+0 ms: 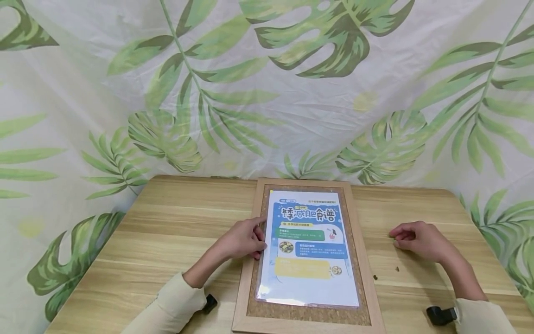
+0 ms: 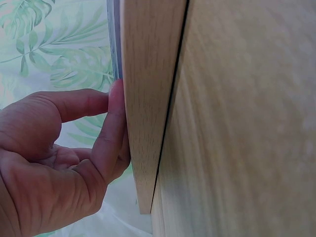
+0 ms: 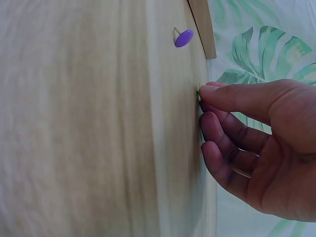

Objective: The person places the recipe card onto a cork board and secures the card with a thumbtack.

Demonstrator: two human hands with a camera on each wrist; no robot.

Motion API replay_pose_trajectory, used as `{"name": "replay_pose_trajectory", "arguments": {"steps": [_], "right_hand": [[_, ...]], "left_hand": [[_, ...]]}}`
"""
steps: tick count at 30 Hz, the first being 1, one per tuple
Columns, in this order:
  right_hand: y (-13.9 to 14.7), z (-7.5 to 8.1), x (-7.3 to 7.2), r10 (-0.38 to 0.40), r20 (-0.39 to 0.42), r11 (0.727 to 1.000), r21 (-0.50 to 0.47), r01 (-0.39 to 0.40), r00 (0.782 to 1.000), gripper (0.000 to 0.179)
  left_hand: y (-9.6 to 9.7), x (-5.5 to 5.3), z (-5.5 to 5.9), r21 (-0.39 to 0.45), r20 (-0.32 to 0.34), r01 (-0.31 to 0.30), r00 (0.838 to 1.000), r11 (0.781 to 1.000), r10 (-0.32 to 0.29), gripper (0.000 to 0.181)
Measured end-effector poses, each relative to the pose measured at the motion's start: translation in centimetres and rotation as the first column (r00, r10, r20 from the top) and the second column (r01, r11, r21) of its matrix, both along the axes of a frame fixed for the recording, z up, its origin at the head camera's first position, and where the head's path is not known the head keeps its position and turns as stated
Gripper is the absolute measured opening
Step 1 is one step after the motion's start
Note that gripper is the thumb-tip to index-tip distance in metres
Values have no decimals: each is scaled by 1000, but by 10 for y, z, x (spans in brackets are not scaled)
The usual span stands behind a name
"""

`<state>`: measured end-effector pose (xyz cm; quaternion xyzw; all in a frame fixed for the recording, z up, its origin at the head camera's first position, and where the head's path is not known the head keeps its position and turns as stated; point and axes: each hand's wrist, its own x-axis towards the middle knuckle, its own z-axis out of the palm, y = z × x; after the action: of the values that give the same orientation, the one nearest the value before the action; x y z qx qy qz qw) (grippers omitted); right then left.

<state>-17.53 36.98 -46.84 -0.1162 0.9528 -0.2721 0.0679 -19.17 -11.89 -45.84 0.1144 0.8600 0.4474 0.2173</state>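
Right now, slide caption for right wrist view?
Right-hand grip pinching a small green thing at the table, purple thumbtack nearby.

Sheet (image 1: 308, 253) on corkboard (image 1: 308, 315) on table (image 1: 196, 206), cloth (image 1: 250, 116) behind, left hand (image 1: 243, 240) at corkboard's left edge, right hand (image 1: 422, 241) to its right

Behind the pale wood-grained tabletop (image 1: 167, 241), with its rounded far corners, hangs a creased white fabric backdrop (image 1: 104, 88) printed in green and olive. A large split monstera leaf (image 1: 344, 46) sits at 1 o'clock, a feathery palm frond (image 1: 246, 97) towards 11, another frond (image 1: 519, 84) at 2. Faint yellowish blotches (image 1: 365, 100) dot the cloth, possibly blurred print.
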Motion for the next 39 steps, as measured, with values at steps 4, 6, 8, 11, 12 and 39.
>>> {"name": "replay_pose_trajectory", "arguments": {"steps": [4, 6, 8, 11, 12, 39], "right_hand": [[-1, 1, 0, -4, -2, 1000, 11, 4, 1000, 14], [-1, 2, 1, -8, 4, 1000, 12, 8, 1000, 15], [-1, 2, 1, -13, 7, 1000, 12, 13, 1000, 15], [-2, 3, 1, -21, 12, 1000, 6, 21, 1000, 16], [-2, 3, 1, -24, 12, 1000, 5, 24, 1000, 16], [-4, 2, 4, -33, 31, 999, -5, 33, 999, 15]], "left_hand": [[0, 0, 1, -8, -3, 0, 1000, 1000, 0, 79], [0, 0, 1, -12, -5, 1, 1000, 1000, -1, 79], [1, 0, 1, -12, -4, 0, 1000, 1000, 0, 79], [1, 0, 1, -9, 0, -3, 1000, 1000, 3, 79], [1, 0, 1, -8, 2, -5, 1000, 1000, 5, 79], [-1, 0, -2, -16, -11, 4, 1000, 1000, -5, 80]]}}
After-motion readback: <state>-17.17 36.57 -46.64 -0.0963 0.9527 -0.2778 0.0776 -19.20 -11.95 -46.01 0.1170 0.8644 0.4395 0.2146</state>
